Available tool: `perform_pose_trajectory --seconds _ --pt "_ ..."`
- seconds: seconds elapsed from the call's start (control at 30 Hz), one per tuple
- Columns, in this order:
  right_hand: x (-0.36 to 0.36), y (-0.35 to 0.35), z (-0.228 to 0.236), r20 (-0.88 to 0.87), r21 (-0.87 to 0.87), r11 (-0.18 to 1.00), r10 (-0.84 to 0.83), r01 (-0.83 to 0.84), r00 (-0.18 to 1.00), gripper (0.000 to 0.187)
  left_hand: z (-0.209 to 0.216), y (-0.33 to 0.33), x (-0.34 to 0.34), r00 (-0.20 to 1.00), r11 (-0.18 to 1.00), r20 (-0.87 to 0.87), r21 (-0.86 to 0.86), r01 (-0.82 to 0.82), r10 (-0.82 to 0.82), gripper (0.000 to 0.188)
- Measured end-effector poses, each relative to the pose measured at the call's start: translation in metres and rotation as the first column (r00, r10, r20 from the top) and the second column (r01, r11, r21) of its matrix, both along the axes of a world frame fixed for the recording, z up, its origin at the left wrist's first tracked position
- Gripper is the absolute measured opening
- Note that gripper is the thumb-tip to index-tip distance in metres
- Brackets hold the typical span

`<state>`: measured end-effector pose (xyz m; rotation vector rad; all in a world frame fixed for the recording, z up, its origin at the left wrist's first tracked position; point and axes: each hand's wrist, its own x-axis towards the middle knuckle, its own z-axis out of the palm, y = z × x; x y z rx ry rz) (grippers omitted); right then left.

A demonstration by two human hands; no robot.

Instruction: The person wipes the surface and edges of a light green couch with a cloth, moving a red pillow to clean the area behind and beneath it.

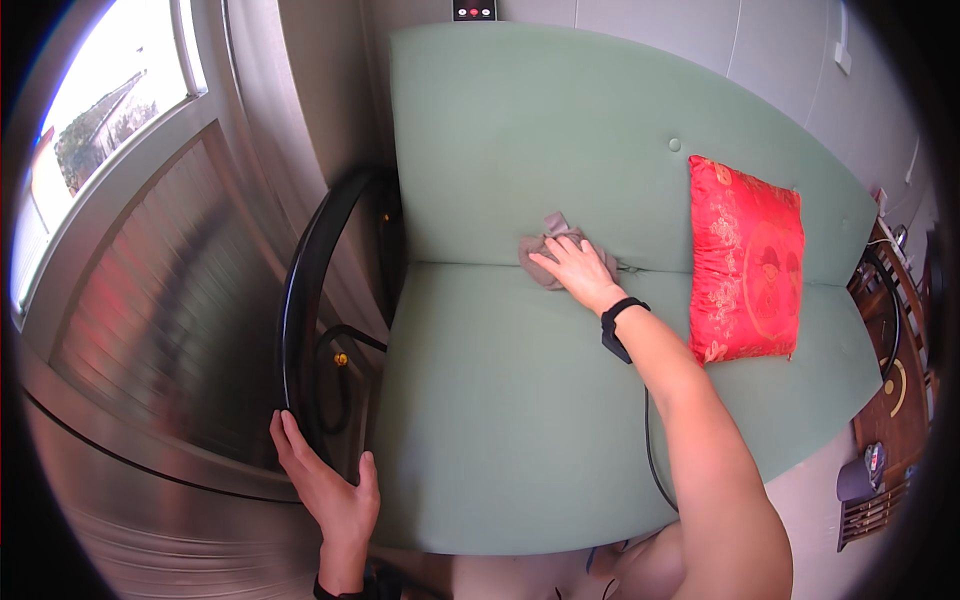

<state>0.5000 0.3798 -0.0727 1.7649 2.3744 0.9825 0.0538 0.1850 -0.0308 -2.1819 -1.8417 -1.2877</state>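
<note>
– Where is daylight let in?
– Through a bright window (110, 130) at the left, framed above a shiny ribbed panel (140, 290).
– And elsewhere?
– The back is closed by a pale wall (660, 22); at the right, dark wooden furniture (880, 412) is set on light floor (818, 490).

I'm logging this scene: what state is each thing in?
Right hand: palm down, fingers extended
Grey-brown cloth: bunched under the right hand
Left hand: open, fingertips at black armrest
Red cushion: propped against the sofa backrest
Purple container: holding something, unclear what
</note>
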Motion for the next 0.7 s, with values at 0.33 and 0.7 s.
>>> perform_pose_trajectory --seconds 0.33,0.7 --pt "-0.031 0.002 0.039 -0.124 -0.045 0.975 0.209 -0.216 0.970 0.069 0.001 0.002 0.003 0.999 0.999 -0.026 0.022 -0.034 0.034 0.094" --pt "-0.019 -0.002 0.014 -0.025 -0.127 0.992 0.012 -0.016 1.000 0.061 0.004 0.001 0.002 0.999 1.000 -0.033 -0.001 -0.025 0.025 0.098"
